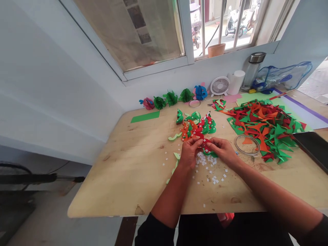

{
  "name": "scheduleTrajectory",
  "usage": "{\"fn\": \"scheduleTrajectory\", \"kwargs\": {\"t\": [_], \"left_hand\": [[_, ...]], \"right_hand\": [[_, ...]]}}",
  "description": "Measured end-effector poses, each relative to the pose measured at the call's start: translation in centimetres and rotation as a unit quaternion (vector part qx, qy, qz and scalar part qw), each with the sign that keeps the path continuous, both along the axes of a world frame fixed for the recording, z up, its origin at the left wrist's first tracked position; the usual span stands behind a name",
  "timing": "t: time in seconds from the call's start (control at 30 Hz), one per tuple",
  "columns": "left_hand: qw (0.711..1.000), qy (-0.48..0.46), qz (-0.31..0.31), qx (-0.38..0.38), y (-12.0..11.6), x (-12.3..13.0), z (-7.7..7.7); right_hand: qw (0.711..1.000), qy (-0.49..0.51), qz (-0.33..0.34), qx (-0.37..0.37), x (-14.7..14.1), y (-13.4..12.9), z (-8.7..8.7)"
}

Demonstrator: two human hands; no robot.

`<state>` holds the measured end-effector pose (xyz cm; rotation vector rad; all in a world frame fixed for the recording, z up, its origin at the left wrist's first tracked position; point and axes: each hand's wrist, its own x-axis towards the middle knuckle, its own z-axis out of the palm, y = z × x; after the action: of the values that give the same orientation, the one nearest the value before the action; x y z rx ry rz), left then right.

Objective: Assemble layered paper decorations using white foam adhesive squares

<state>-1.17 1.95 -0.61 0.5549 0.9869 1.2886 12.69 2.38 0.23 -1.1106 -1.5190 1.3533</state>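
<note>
Both hands meet over the middle of the wooden table (pixel 128 153). My left hand (pixel 189 152) pinches the left side of a red paper piece (pixel 205 145) that bears small white squares. The fingers of my right hand (pixel 221 148) are closed on its right side. Just beyond the hands lies a pile of curved green, orange and red paper pieces (pixel 191 126) dotted with white squares. Small loose white squares (pixel 205 164) are scattered below the fingers. Light green wavy strips (pixel 175 137) lie to the left, one partly behind my left forearm.
Red, orange and green paper scraps (pixel 266 123) are heaped at the right, with a tape ring (pixel 247 145) and a black phone (pixel 314 148) beside them. Folded paper shapes (pixel 171 98), a small fan (pixel 219 85) and a bottle (pixel 252 70) stand along the wall.
</note>
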Motion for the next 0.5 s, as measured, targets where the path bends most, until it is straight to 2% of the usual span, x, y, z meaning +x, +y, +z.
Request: {"fn": "scheduleTrajectory", "kwargs": {"t": [0.2, 0.3, 0.5], "left_hand": [[1.0, -0.026, -0.014, -0.005, -0.03, -0.27, 0.01], [1.0, -0.023, -0.01, -0.004, -0.07, -0.19, 0.18], [0.998, 0.044, -0.031, 0.024, -0.39, 0.34, 0.44]], "right_hand": [[0.992, 0.08, 0.013, -0.092, -0.26, -0.07, 0.23], [0.989, 0.099, -0.004, -0.11, -0.16, -0.05, 0.29], [0.984, 0.126, -0.041, -0.116, 0.11, -0.02, 0.62]]}}
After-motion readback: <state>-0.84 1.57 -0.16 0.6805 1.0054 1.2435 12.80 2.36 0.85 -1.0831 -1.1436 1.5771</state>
